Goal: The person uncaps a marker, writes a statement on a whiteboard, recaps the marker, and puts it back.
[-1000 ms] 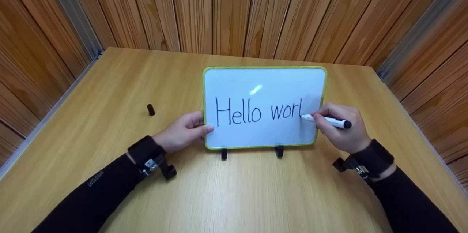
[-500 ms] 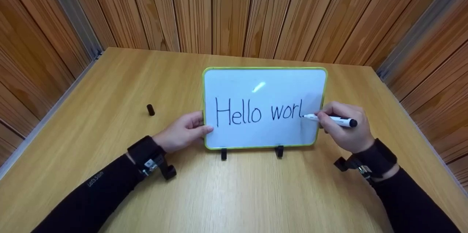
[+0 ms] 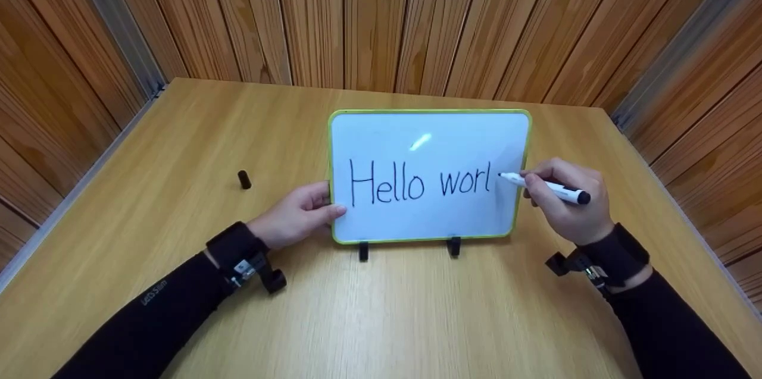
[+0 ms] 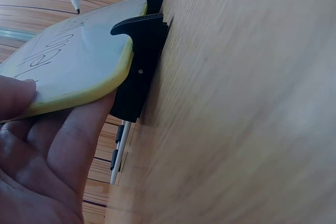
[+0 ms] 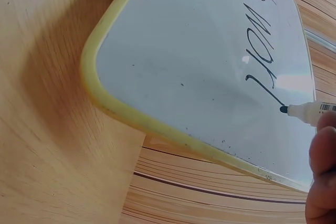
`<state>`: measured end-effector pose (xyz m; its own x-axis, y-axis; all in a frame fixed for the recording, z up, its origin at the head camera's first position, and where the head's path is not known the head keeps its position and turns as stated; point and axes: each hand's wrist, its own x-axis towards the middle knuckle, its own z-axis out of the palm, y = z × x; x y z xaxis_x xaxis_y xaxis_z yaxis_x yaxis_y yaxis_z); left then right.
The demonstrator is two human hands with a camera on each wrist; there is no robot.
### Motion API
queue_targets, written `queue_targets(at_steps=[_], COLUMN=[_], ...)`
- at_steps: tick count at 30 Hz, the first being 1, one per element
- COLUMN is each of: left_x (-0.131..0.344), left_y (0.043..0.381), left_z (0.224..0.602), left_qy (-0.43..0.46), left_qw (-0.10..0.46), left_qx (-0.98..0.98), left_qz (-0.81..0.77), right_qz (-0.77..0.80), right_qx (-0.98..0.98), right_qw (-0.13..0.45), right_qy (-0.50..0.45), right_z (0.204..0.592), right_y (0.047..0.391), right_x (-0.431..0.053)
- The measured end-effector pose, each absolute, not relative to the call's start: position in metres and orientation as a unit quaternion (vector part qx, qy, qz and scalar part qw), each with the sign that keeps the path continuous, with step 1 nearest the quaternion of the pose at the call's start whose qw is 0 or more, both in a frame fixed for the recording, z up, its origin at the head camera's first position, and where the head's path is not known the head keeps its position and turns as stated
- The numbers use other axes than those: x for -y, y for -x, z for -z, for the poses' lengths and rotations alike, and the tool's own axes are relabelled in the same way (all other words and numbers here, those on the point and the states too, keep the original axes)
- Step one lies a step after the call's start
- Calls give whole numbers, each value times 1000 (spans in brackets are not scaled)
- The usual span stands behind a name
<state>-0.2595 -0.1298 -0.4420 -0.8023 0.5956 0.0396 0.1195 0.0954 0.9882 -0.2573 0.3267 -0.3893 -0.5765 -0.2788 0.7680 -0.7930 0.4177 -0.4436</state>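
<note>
A small whiteboard (image 3: 417,218) with a yellow-green rim leans back on a black stand (image 4: 137,66). "Hello worl" is written across it in black. My left hand (image 3: 296,215) grips the board's left edge, thumb on the front and fingers behind, as the left wrist view shows. Pinched in my right hand (image 3: 568,197) is a white marker (image 3: 556,190) with a black end. Its dark tip points at the board just right of the last letter; whether it touches the surface I cannot tell. The black marker cap (image 3: 244,179) lies apart on the table, left of my left hand.
The light wooden table (image 3: 381,319) runs back to a wood-plank wall (image 3: 375,22), with similar walls on both sides. Two black stand feet (image 3: 364,251) jut out under the board's lower edge. Each wrist wears a black strap with a camera.
My right hand and the marker have shifted right and then slightly up, so the tip has left the foot of the "l". The left hand keeps its hold on the board.
</note>
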Motion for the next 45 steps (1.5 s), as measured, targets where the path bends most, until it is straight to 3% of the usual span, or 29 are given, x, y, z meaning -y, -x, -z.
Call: queue_targets(at_steps=[45], left_x=[130], left_y=[259], left_z=[442], left_qy=[-240], left_qw=[191], left_qx=[-720], left_qz=[-623], right_qz=[-426], right_qx=[783], right_qw=[293], right_qy=[-346], right_z=[393], right_y=[258], right_x=[-324])
